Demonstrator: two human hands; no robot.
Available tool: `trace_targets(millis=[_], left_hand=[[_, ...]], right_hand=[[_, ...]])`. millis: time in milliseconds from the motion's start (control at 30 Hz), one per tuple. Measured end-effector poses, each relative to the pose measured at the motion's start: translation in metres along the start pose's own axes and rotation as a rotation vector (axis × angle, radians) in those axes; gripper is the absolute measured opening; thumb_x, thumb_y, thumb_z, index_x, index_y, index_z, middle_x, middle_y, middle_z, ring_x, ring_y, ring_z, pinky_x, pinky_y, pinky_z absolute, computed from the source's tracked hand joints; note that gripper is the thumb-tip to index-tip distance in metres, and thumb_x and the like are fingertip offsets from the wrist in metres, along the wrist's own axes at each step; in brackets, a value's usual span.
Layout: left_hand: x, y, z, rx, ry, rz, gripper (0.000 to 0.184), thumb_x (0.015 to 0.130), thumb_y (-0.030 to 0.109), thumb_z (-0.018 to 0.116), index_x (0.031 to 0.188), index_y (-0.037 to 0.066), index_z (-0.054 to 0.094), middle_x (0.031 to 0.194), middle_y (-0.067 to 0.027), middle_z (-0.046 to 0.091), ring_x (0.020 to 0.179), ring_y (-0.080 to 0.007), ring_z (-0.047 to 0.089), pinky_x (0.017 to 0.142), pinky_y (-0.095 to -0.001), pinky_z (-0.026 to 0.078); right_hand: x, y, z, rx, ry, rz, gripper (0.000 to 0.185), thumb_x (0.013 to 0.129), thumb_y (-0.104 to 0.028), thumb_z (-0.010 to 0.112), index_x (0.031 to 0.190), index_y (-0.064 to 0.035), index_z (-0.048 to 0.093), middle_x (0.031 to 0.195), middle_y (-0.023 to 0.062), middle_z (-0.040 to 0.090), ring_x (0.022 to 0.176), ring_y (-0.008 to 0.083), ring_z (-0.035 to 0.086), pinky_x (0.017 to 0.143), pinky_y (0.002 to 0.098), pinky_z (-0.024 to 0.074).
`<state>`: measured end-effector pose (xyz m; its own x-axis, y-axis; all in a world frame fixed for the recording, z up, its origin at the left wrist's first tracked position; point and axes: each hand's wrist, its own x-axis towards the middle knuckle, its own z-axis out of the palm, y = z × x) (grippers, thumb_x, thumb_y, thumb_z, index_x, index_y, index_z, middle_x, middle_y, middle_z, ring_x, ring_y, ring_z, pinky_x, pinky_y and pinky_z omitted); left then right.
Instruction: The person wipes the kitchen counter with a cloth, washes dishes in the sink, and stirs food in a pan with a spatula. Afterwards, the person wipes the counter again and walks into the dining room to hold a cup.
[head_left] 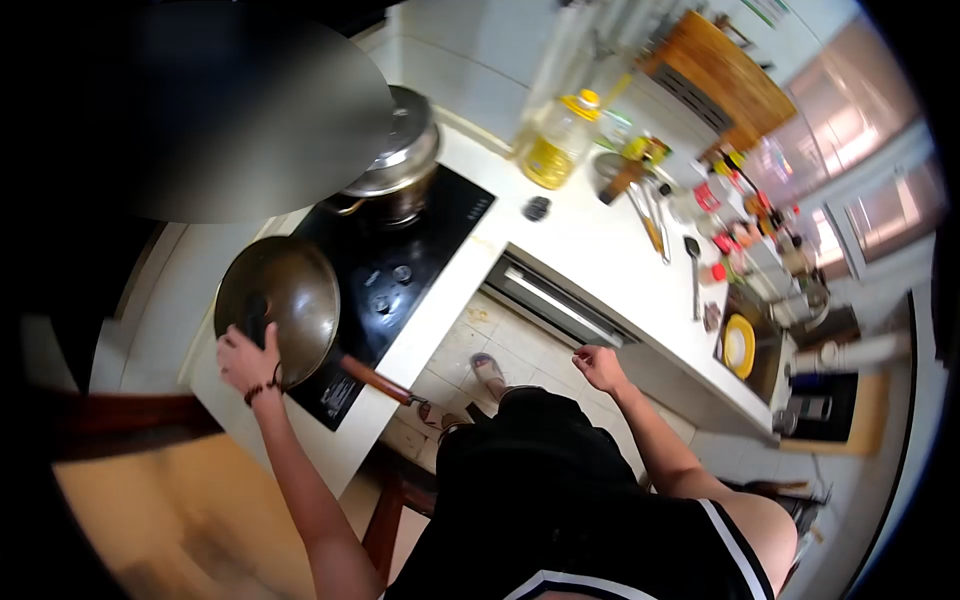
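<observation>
My left hand (248,362) is closed on the black handle (257,318) of a large domed pan lid (300,290). The lid sits at the front left of the black cooktop (455,205), over a pan whose body it hides. The pan's brown wooden handle (375,379) sticks out past the counter edge toward me. My right hand (598,368) hangs over the floor, away from the counter, its fingers curled with nothing visible in them.
A steel pot (405,165) stands at the back of the cooktop under the range hood (270,120). Along the right counter are an oil jug (558,145), utensils (660,220), bottles (712,195) and a sink holding a yellow bowl (738,345). A wooden surface (180,510) lies at lower left.
</observation>
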<state>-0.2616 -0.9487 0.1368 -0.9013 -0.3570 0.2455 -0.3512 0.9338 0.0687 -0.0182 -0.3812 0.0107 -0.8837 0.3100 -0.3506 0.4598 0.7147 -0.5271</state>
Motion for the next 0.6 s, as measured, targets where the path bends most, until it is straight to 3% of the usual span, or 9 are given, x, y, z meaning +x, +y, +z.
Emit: trace_targets(millis=[33, 133, 167, 267, 367, 400, 467, 600], left_hand=[[-0.007, 0.009, -0.004, -0.027, 0.189, 0.08, 0.067, 0.088, 0.054, 0.068, 0.127, 0.001, 0.054, 0.12, -0.0208, 0.059, 0.114, -0.0394, 0.056, 0.094, -0.0505, 0.047], [-0.048, 0.068, -0.022, -0.527, 0.148, 0.337, 0.046, 0.093, 0.037, 0.069, 0.118, -0.001, 0.061, 0.116, -0.0207, 0.06, 0.109, -0.0392, 0.058, 0.094, -0.0476, 0.046], [-0.071, 0.1, -0.03, -0.683, 0.035, 0.406, 0.04, 0.093, 0.031, 0.07, 0.113, -0.002, 0.062, 0.109, -0.0205, 0.062, 0.103, -0.039, 0.06, 0.092, -0.0451, 0.047], [-0.158, 0.207, -0.031, -0.974, -0.344, 0.466, 0.023, 0.09, 0.016, 0.074, 0.105, 0.0, 0.065, 0.093, -0.0113, 0.065, 0.087, -0.0215, 0.062, 0.081, -0.0342, 0.05], [-0.256, 0.295, 0.037, -1.044, -0.742, 0.529, 0.023, 0.092, 0.02, 0.073, 0.104, 0.001, 0.067, 0.089, -0.0088, 0.068, 0.084, -0.0166, 0.063, 0.079, -0.0308, 0.051], [-0.292, 0.328, 0.042, -1.066, -0.84, 0.574, 0.02, 0.095, 0.02, 0.069, 0.104, 0.002, 0.067, 0.089, -0.0048, 0.069, 0.084, -0.0114, 0.063, 0.074, -0.0265, 0.051], [-0.355, 0.39, 0.045, -0.86, -0.999, 0.632, 0.026, 0.094, 0.026, 0.07, 0.104, 0.002, 0.067, 0.09, -0.0065, 0.07, 0.085, -0.0145, 0.065, 0.077, -0.0304, 0.053], [-0.47, 0.482, 0.084, -0.813, -1.146, 0.753, 0.032, 0.093, 0.03, 0.072, 0.105, 0.001, 0.068, 0.091, -0.008, 0.07, 0.084, -0.0166, 0.066, 0.077, -0.033, 0.054]], right_hand=[[-0.008, 0.017, -0.003, 0.021, 0.029, 0.038, 0.032, 0.089, -0.025, 0.068, 0.104, 0.0024, 0.072, 0.096, 0.0201, 0.074, 0.085, 0.0317, 0.073, 0.08, 0.0414, 0.0573], [-0.034, 0.07, -0.011, 0.051, 0.103, 0.111, 0.032, 0.09, -0.026, 0.068, 0.108, -0.0001, 0.072, 0.096, 0.0194, 0.074, 0.084, 0.0296, 0.074, 0.078, 0.0399, 0.0581], [-0.036, 0.087, -0.011, 0.078, 0.132, 0.147, 0.032, 0.09, -0.026, 0.068, 0.108, -0.0001, 0.072, 0.096, 0.0194, 0.074, 0.084, 0.0296, 0.074, 0.078, 0.0399, 0.0581], [-0.048, 0.142, -0.017, 0.172, 0.208, 0.205, 0.033, 0.089, -0.026, 0.069, 0.109, -0.0008, 0.072, 0.099, 0.0191, 0.074, 0.083, 0.0307, 0.073, 0.078, 0.0399, 0.0577], [-0.06, 0.219, -0.04, 0.167, 0.328, 0.247, 0.032, 0.088, -0.026, 0.069, 0.108, -0.0008, 0.072, 0.099, 0.0188, 0.074, 0.082, 0.0313, 0.073, 0.079, 0.0402, 0.0573], [-0.064, 0.249, -0.053, 0.191, 0.413, 0.283, 0.032, 0.088, -0.026, 0.069, 0.109, -0.001, 0.071, 0.099, 0.0187, 0.073, 0.082, 0.0312, 0.072, 0.078, 0.0404, 0.0572], [-0.076, 0.317, -0.081, 0.241, 0.554, 0.371, 0.031, 0.087, -0.024, 0.07, 0.108, 0.0, 0.071, 0.101, 0.0198, 0.072, 0.082, 0.0314, 0.071, 0.078, 0.0408, 0.0569], [-0.099, 0.451, -0.153, 0.314, 0.64, 0.545, 0.032, 0.086, -0.021, 0.07, 0.11, 0.0005, 0.071, 0.104, 0.0233, 0.07, 0.092, 0.0381, 0.069, 0.085, 0.0441, 0.0552]])
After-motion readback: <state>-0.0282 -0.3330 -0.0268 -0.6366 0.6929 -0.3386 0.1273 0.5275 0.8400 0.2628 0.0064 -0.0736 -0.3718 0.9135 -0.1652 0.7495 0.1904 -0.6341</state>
